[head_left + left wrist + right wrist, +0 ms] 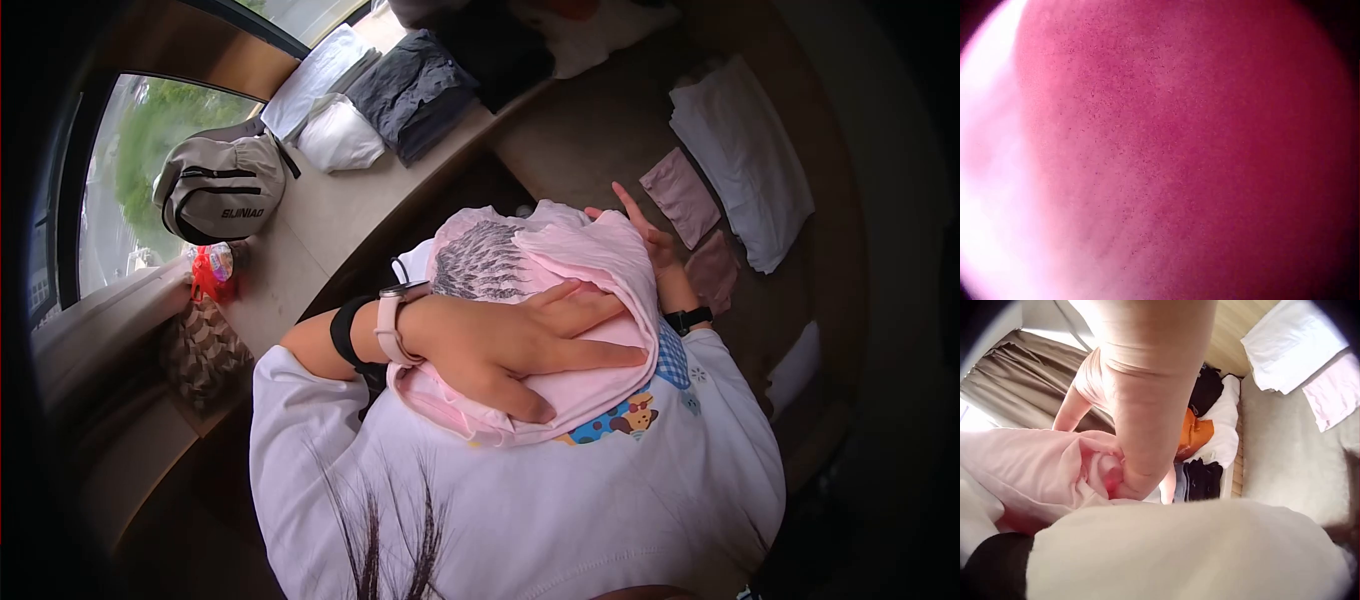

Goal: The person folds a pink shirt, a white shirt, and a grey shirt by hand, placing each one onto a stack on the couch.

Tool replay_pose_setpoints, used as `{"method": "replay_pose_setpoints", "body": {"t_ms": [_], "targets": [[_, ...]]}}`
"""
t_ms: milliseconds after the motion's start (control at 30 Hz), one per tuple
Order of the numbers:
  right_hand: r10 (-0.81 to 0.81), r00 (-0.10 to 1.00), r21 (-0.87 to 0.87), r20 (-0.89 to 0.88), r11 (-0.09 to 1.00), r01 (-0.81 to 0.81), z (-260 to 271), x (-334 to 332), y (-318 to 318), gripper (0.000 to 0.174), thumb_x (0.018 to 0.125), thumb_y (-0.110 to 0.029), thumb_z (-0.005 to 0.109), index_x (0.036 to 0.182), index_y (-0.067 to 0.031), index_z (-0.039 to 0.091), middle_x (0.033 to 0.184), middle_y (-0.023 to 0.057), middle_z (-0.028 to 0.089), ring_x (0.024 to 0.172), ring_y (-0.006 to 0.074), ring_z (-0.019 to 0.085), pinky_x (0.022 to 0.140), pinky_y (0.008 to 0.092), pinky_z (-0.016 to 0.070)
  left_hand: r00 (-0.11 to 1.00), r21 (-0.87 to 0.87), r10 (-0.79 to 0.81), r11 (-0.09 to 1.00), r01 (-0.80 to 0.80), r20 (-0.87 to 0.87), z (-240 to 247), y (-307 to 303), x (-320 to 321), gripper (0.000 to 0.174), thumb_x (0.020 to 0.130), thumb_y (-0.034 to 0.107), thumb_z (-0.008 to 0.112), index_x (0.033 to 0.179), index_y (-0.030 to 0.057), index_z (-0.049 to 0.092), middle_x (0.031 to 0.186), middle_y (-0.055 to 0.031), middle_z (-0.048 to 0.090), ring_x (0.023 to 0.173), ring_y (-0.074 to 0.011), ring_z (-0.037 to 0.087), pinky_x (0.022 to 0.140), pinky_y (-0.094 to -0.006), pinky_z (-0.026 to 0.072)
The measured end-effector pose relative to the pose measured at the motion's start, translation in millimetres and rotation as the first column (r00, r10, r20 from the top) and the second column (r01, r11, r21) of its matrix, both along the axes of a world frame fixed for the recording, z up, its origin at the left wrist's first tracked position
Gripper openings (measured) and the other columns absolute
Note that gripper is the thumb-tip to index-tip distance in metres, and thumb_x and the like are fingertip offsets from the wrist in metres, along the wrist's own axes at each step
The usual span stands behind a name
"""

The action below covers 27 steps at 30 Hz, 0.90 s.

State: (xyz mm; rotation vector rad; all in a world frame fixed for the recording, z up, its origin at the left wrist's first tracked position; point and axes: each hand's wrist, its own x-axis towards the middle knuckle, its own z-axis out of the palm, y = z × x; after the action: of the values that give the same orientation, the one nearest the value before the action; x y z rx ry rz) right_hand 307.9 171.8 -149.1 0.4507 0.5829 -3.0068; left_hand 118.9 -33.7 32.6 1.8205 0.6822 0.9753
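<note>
A pink garment with a dark feathery print (480, 262) is bunched up in front of the person's chest. Across its near side my left hand (520, 340) lies spread, back of the hand up, fingers straight along the cloth. At the garment's far right edge is my right hand (650, 235), one finger stretched out and part of the hand hidden behind the fabric. In the right wrist view, the thumb of the right hand (1141, 425) presses into pink folds (1054, 462) and grips them. Blurred pinkish red fills most of the left wrist view.
A grey backpack (225, 185) and a red package (212, 272) stand by the window. Folded dark clothes (410, 95) and a white bundle (340, 138) lie on the ledge. On the right are a folded white cloth (745, 160) and a pink piece (680, 198).
</note>
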Motion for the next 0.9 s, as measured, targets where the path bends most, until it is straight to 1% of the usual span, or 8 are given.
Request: {"method": "replay_pose_setpoints", "body": {"t_ms": [300, 433, 500, 667, 700, 800, 833, 900], "targets": [[-0.023, 0.997, 0.257, 0.072, 0.966, 0.004, -4.0, -22.7, -1.8, 0.087, 0.068, 0.001, 0.064, 0.138, -0.0105, 0.014, 0.131, 0.0227, 0.035, 0.111, 0.0281, 0.049, 0.095, 0.0346, 0.0401, 0.975, -0.188, -0.120, 0.970, 0.155, 0.188, -4.3, -4.2, 8.9, 0.079, 0.068, 0.032, 0.056, 0.135, 0.0008, 0.026, 0.131, -0.0308, 0.017, 0.114, -0.0473, 0.025, 0.100, -0.0468, 0.0145], [-0.231, 0.972, 0.193, -0.051, 0.952, 0.237, 9.0, -59.9, -1.0, 0.065, 0.075, 0.008, 0.055, 0.131, -0.0074, 0.025, 0.128, 0.0199, 0.039, 0.105, 0.0228, 0.053, 0.087, 0.0317, 0.0467, 0.996, -0.050, -0.038, 0.998, 0.034, -0.077, 9.2, -5.9, 6.9, 0.075, 0.069, 0.031, 0.053, 0.134, 0.0042, 0.027, 0.130, -0.0380, 0.014, 0.115, -0.0508, 0.027, 0.099, -0.0501, 0.0178], [-0.195, 0.980, 0.209, -0.026, 0.958, 0.196, 3.6, -64.1, -1.9, 0.062, 0.078, 0.006, 0.055, 0.130, -0.0072, 0.026, 0.126, 0.0185, 0.042, 0.105, 0.0217, 0.053, 0.087, 0.0315, 0.0467, 0.979, -0.003, -0.023, 1.000, 0.023, -0.203, 17.1, -7.3, 5.9, 0.075, 0.068, 0.031, 0.053, 0.134, 0.0043, 0.028, 0.129, -0.0422, 0.009, 0.117, -0.0524, 0.025, 0.099, -0.0514, 0.0182], [0.071, 0.954, 0.454, 0.292, 0.867, -0.203, -7.5, -52.2, -22.7, 0.053, 0.087, -0.010, 0.051, 0.132, -0.0078, 0.024, 0.122, 0.0152, 0.047, 0.107, 0.0213, 0.050, 0.092, 0.0303, 0.0416, 0.998, -0.043, 0.058, 0.997, -0.058, 0.002, 6.4, -14.0, 15.6, 0.074, 0.068, 0.037, 0.051, 0.131, 0.0016, 0.035, 0.131, -0.0403, 0.006, 0.120, -0.0541, 0.018, 0.101, -0.0434, 0.0193], [0.125, 0.948, 0.522, 0.294, 0.810, -0.268, 0.9, -46.0, -26.3, 0.058, 0.087, -0.011, 0.050, 0.135, -0.0085, 0.019, 0.127, 0.0166, 0.041, 0.110, 0.0220, 0.049, 0.092, 0.0288, 0.0409, 0.996, -0.094, 0.068, 0.994, -0.063, 0.050, 4.8, -14.6, 17.4, 0.074, 0.068, 0.037, 0.051, 0.131, 0.0017, 0.036, 0.131, -0.0402, 0.006, 0.120, -0.0537, 0.019, 0.101, -0.0428, 0.0211], [0.148, 0.989, 0.187, 0.021, 0.971, -0.150, -7.3, -29.2, -19.4, 0.069, 0.080, -0.008, 0.052, 0.138, -0.0102, 0.014, 0.134, 0.0184, 0.030, 0.117, 0.0244, 0.042, 0.096, 0.0310, 0.0374, 0.997, -0.107, 0.072, 0.992, -0.069, 0.021, 7.3, -16.5, 15.7, 0.074, 0.068, 0.037, 0.050, 0.131, 0.0016, 0.036, 0.132, -0.0395, 0.005, 0.118, -0.0510, 0.025, 0.097, -0.0415, 0.0276], [0.129, 0.991, 0.070, -0.044, 0.990, -0.125, -6.4, -24.5, -17.8, 0.085, 0.070, -0.004, 0.057, 0.139, -0.0128, 0.008, 0.140, 0.0188, 0.019, 0.124, 0.0269, 0.033, 0.101, 0.0336, 0.0318, 0.999, -0.171, 0.043, 0.984, -0.040, 0.015, 10.6, -17.4, 14.2, 0.073, 0.068, 0.037, 0.050, 0.131, 0.0023, 0.036, 0.133, -0.0392, 0.005, 0.116, -0.0501, 0.028, 0.095, -0.0415, 0.0290], [0.086, 0.990, 0.150, -0.108, 0.986, -0.069, -1.0, -21.4, -22.4, 0.093, 0.064, -0.001, 0.060, 0.140, -0.0149, 0.007, 0.141, 0.0184, 0.016, 0.127, 0.0274, 0.029, 0.102, 0.0345, 0.0292, 1.000, -0.236, 0.001, 0.972, -0.004, -0.012, 15.5, -17.4, 10.9, 0.072, 0.068, 0.038, 0.049, 0.131, 0.0039, 0.037, 0.133, -0.0384, 0.006, 0.113, -0.0484, 0.033, 0.091, -0.0414, 0.0318]]}}
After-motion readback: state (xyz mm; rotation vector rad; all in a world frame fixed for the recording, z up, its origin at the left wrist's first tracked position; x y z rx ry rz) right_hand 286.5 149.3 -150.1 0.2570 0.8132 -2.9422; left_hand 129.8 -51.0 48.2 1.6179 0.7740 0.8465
